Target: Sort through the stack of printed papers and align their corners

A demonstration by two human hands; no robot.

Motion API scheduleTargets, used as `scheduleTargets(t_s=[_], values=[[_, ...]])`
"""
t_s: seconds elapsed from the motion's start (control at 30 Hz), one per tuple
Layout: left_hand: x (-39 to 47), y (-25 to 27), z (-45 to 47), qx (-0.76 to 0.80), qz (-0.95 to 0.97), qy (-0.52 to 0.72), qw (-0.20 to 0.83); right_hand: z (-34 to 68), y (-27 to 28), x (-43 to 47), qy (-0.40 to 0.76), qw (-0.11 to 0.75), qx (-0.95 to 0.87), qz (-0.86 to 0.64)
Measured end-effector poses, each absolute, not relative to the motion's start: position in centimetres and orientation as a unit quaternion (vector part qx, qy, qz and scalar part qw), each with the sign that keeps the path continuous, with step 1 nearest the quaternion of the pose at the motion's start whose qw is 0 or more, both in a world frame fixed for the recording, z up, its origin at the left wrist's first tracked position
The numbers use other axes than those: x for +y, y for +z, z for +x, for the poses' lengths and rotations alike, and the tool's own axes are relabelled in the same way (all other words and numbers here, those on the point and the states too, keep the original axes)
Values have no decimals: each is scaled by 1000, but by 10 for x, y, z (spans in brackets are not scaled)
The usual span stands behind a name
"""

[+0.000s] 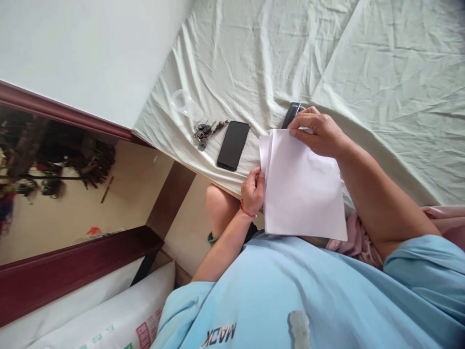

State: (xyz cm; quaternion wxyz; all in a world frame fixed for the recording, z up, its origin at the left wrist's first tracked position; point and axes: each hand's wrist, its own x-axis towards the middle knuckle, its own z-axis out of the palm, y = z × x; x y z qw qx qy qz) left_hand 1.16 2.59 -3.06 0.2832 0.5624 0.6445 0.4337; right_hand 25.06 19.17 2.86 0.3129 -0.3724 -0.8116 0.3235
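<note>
White sheets of paper (303, 189) lie one over another in front of my body, their left edges slightly out of line. My left hand (253, 190) grips the sheets at their left edge, fingers closed, a red string bracelet on its wrist. At the top edge, my right hand (319, 131) pinches the paper between thumb and fingers. Just behind that hand is a black, oblong object (291, 114), partly covered by the sheets and fingers; its kind I cannot make out. Left of the paper, a black smartphone (233, 145) rests on the cloth.
A bunch of keys (203, 134) and a clear plastic cup (180, 102) are left of the phone. A wrinkled pale green cloth (290, 48) covers the surface. Dark red wooden frames (83, 254) and white printed sacks (123, 310) stand on the left.
</note>
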Motion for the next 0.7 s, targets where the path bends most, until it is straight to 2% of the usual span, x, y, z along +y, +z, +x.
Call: scheduleTargets(t_s=[0.4,0.7], values=[[25,-20,11,621,561,448,315,248,27,189,368,334,-803,-328],[24,-22,9,566,537,465,417,248,22,191,391,359,-791,-304]])
